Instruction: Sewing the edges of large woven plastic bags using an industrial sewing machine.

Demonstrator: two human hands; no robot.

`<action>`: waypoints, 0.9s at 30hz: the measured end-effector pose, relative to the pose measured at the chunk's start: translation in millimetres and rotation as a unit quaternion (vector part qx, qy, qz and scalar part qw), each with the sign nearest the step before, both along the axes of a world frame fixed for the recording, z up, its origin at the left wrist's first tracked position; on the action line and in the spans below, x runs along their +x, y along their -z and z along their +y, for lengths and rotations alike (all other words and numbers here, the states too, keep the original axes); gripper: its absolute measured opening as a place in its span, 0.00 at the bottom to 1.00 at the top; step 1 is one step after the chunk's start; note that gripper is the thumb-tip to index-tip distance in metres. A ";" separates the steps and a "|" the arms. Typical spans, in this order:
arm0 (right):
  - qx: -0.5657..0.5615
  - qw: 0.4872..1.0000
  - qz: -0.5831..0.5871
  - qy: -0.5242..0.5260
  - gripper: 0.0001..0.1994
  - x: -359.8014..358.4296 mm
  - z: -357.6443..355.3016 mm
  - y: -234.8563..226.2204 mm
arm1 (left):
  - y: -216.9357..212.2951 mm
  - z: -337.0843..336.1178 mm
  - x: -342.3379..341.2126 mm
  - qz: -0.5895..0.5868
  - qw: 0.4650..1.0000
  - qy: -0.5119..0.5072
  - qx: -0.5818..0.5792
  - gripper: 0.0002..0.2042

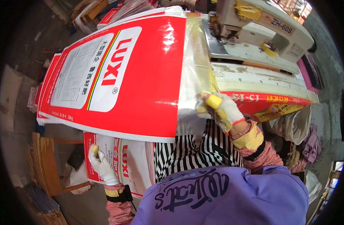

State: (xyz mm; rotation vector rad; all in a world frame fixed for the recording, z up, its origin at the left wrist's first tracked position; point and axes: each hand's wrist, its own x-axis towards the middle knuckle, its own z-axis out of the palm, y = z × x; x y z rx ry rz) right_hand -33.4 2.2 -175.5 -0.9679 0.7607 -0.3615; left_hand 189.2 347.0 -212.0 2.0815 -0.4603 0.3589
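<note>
A large red and white printed woven sack point(134, 78) lies flat across the work table, with a clear plastic liner point(192, 67) sticking out of its right end. My right hand point(219, 108), in a white glove with yellow fingertips, pinches the near corner of that liner next to the sewing machine bed. My left hand point(100, 163), gloved the same way, rests low at my side on the edge of a second red and white sack point(123, 161) that hangs below the table.
A cream industrial sewing machine point(262, 33) stands at the right on a worn table point(254, 80). More red sacks point(123, 9) are stacked at the back. A wooden stool point(48, 165) stands at lower left. Bags and cloth point(299, 131) pile up at right.
</note>
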 end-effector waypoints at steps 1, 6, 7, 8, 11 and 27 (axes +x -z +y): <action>0.009 0.999 0.021 0.037 0.15 4.5 5.9 -8.9 | -34.3 -26.8 -7.5 -0.043 0.997 0.061 0.028 0.12; -0.103 0.991 0.085 0.019 0.09 19.4 -16.0 -5.6 | -108.7 -133.8 -33.6 -0.091 0.943 0.317 0.029 0.07; -0.127 0.988 0.089 -0.014 0.09 19.4 -15.3 -18.1 | -117.2 -149.1 -37.2 -0.064 0.931 0.355 0.054 0.07; -0.151 0.983 0.093 -0.045 0.10 20.5 -15.5 -25.8 | -124.2 -164.2 -41.0 -0.036 0.916 0.392 0.079 0.07; -0.168 0.982 0.076 -0.043 0.11 31.9 -15.4 -40.2 | -135.5 -208.2 -54.2 0.119 0.864 0.458 0.175 0.14; -0.793 0.599 0.105 -0.049 0.10 56.7 14.2 -55.3 | -176.1 -211.7 -24.4 0.158 0.895 0.411 -0.078 0.03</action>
